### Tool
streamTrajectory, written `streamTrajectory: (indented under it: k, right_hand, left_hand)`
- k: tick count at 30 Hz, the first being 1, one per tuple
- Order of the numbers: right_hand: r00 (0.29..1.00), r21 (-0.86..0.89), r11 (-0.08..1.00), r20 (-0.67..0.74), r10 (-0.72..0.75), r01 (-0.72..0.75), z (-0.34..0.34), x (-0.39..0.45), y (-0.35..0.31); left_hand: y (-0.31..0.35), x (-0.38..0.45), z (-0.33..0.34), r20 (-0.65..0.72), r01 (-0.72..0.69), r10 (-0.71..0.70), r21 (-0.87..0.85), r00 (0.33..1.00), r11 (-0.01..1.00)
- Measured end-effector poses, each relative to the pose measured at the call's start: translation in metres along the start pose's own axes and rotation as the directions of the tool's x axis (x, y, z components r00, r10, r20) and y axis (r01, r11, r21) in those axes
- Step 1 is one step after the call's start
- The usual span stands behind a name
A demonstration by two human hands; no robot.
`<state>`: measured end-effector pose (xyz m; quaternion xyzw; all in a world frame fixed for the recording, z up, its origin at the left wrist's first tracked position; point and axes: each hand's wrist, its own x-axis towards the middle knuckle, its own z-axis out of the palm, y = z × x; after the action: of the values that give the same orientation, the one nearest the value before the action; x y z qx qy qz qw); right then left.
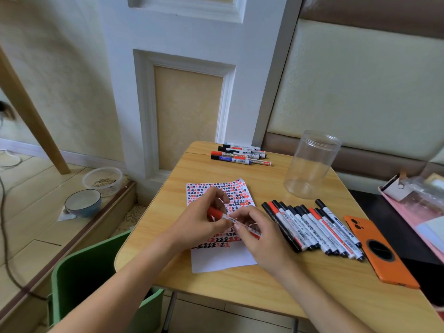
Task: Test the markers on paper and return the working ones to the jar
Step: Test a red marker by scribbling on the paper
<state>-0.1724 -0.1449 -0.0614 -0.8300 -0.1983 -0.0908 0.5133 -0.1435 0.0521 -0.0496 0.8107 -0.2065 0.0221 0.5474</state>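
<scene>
Wooden tabletop [240,284], cream wall behind. Left hand [199,222] clamped on red cap, right hand [259,239] pinching marker [236,222] barrel over paper [223,260]. Jar [310,164] at two o'clock, empty. Risk: cap jerking free, ink smearing fingers.

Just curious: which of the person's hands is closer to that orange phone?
The right hand. It holds the red marker over the paper, just across the row of markers from the orange phone. The left hand grips the marker's cap farther left.
</scene>
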Motion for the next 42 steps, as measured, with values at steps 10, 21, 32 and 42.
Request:
streamTrajectory:
  k: [10,21,32,42]
  right_hand:
    - [0.912,-0.546,0.827,-0.394,-0.116,-0.131,-0.021,0.002,0.013]
    - [0.937,-0.874,0.423,-0.323,-0.134,-0.241,-0.040,-0.008,0.046]
    - [0.933,-0.866,0.430,-0.338,-0.125,-0.257,-0.048,-0.009,0.042]
    - [0.941,-0.876,0.392,-0.331,-0.069,-0.280,-0.050,-0.007,0.044]
  left_hand:
    - [-0.038,0.001,-0.010,0.085,0.005,-0.106,0.760,0.991,0.649]
    - [-0.036,0.001,-0.011,0.106,0.008,-0.134,0.755,0.985,0.656]
    - [-0.036,0.003,-0.012,0.088,0.011,-0.116,0.744,0.989,0.668]
    - [-0.038,0.005,-0.013,0.087,0.015,-0.116,0.738,0.989,0.675]
